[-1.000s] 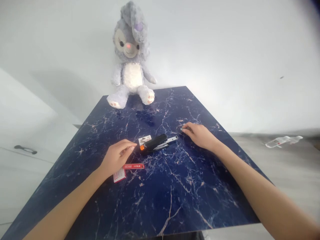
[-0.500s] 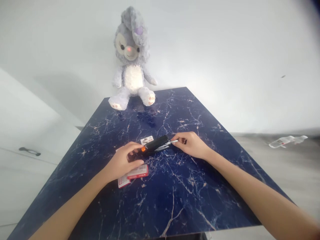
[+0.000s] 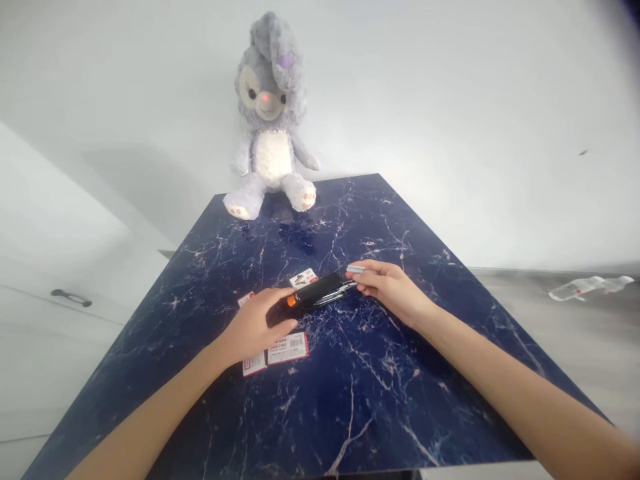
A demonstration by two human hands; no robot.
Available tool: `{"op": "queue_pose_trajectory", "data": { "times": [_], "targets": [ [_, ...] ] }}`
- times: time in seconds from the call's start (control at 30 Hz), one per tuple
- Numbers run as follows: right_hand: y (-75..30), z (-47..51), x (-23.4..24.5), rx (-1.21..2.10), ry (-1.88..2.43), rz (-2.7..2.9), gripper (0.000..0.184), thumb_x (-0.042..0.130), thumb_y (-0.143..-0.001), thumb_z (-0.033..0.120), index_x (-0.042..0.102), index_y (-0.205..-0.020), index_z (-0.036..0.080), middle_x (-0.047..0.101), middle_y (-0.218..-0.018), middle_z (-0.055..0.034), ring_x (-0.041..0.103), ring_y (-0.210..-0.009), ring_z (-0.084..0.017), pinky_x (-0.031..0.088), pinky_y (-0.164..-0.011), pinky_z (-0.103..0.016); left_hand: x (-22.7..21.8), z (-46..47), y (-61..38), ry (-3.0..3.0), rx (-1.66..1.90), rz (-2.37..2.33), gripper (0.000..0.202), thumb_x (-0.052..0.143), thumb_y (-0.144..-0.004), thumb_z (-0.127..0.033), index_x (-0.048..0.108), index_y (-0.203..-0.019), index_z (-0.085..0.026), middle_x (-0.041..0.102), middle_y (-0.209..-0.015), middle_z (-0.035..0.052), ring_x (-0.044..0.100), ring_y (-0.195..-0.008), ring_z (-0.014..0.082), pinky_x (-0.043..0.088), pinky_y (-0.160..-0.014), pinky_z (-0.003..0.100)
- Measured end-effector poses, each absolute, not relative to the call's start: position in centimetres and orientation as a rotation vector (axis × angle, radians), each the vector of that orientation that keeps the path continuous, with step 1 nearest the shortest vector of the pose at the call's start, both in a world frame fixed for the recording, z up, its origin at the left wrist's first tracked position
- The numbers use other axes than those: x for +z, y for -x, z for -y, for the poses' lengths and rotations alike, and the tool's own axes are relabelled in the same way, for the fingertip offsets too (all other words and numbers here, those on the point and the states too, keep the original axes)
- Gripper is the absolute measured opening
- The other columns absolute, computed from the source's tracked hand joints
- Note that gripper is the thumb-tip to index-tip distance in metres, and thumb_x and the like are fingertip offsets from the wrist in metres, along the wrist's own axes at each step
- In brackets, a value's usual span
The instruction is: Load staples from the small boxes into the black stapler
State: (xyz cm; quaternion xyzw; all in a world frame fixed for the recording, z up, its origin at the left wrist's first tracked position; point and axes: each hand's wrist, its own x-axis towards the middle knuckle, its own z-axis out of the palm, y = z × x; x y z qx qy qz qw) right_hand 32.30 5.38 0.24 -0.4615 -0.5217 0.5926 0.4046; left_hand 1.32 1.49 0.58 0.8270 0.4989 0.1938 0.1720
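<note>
A black stapler (image 3: pixel 316 291) with an orange end lies slantwise in the middle of the table, its metal channel showing along the near side. My left hand (image 3: pixel 257 320) is closed around its orange left end, fingers on the far side and thumb nearer me. Just beyond the stapler's right end, my right hand (image 3: pixel 387 287) pinches a short grey strip of staples (image 3: pixel 355 269) between thumb and fingertips. The strip is raised slightly above the stapler. A red-and-white staple box (image 3: pixel 289 348) lies below my left thumb, beside another red-and-white box (image 3: pixel 254 364) partly covered by my hand.
Behind the stapler lies a white printed card or box (image 3: pixel 303 277). A grey plush rabbit (image 3: pixel 273 157) sits at the far edge of the dark blue marbled table (image 3: pixel 360 400), against the wall. A clear plastic bottle (image 3: pixel 580 289) lies on the floor to the right.
My right hand has lifted the staple strip up from the stapler's right end. The nearer staple box has turned to show its printed face. The whole view has shifted slightly.
</note>
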Motion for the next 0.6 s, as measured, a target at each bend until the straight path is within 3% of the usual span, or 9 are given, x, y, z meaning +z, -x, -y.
{"op": "queue_pose_trajectory", "data": {
  "times": [0.17, 0.43, 0.6],
  "targets": [
    [-31.0, -4.0, 0.9, 1.544, 1.106, 1.228, 0.034, 0.073, -0.083, 0.043, 0.07, -0.11, 0.022, 0.073, -0.109, -0.0082, 0.069, -0.087, -0.017, 0.058, -0.085, -0.033, 0.6, -1.7, -1.6, -2.295, 0.499, -1.467, 0.041, 0.062, -0.092, -0.04, 0.058, -0.132, -0.03, 0.068, -0.125, 0.0059, 0.066, -0.11, 0.0256, 0.051, -0.095, 0.041],
    [-31.8, -4.8, 0.6, 1.467, 1.169, 1.142, 0.029, 0.078, -0.078, 0.037, 0.071, -0.102, 0.023, 0.074, -0.102, -0.0067, 0.072, -0.087, -0.019, 0.059, -0.089, -0.036, 1.4, -1.7, -1.0, -2.279, 0.411, -1.386, 0.041, 0.059, -0.093, -0.036, 0.058, -0.133, -0.029, 0.068, -0.125, 0.0082, 0.066, -0.106, 0.025, 0.053, -0.086, 0.037],
    [-31.9, -4.8, 0.3, 1.371, 1.227, 1.236, 0.037, 0.083, -0.073, 0.038, 0.073, -0.105, 0.022, 0.074, -0.105, -0.0077, 0.071, -0.095, -0.023, 0.056, -0.094, -0.04, 1.6, -1.8, -0.5, -2.364, 0.383, -1.361, 0.036, 0.059, -0.091, -0.034, 0.06, -0.126, -0.027, 0.068, -0.118, 0.0082, 0.063, -0.105, 0.0261, 0.05, -0.091, 0.041]
  ]
}}
